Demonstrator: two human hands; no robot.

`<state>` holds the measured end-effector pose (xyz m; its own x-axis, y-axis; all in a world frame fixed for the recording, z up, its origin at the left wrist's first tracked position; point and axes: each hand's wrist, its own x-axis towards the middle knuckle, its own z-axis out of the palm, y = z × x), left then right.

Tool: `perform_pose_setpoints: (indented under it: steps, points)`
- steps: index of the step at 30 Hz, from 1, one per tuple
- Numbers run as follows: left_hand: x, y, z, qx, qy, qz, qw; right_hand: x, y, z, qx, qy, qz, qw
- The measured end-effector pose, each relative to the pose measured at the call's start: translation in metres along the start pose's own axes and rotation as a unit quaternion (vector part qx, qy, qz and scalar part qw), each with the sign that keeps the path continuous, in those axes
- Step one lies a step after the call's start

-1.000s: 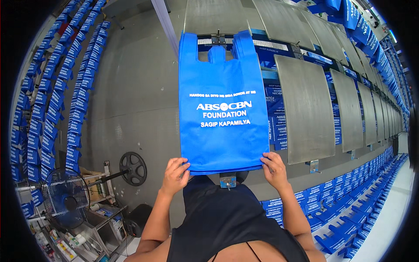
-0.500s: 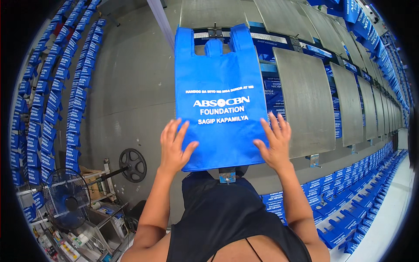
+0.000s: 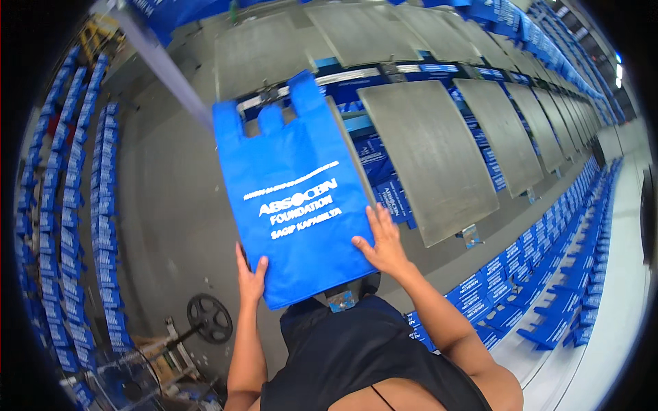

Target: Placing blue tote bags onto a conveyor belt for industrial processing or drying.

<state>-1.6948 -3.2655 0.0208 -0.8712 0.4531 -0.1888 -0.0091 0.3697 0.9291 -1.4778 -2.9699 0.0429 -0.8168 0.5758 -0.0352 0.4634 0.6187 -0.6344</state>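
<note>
Grey panel [image 3: 428, 161], blue bag [image 3: 291, 192] flat, left hand [image 3: 251, 274], right hand [image 3: 384, 243] pressing open-palmed

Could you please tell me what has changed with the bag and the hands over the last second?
The blue bag has tilted, its top swinging left. The right hand slid up onto its face; the left hand moved to its lower left edge. Both hands stay on it; the grey panels are unchanged.

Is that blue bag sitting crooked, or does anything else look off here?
Yes, the blue bag lies askew: it tilts against the straight grey platens beside it, its handles leaning to the right. The left hand and right hand press flat on its lower corners. Nothing looks torn or spilled.
</note>
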Motion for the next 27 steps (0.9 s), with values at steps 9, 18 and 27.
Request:
perform_pose_setpoints:
  steps: [9,18,27]
  points:
    - [-0.003,-0.036,-0.016,-0.270,-0.096,-0.132,0.949,-0.011,0.047,0.018,0.368,-0.084,0.166,0.911]
    - [0.005,-0.049,-0.012,-0.272,-0.194,-0.074,0.940,-0.021,0.031,0.037,0.376,-0.077,0.198,0.902]
    - [0.029,-0.026,-0.027,-0.184,-0.160,-0.051,0.968,-0.122,0.019,0.000,0.326,0.214,0.153,0.908]
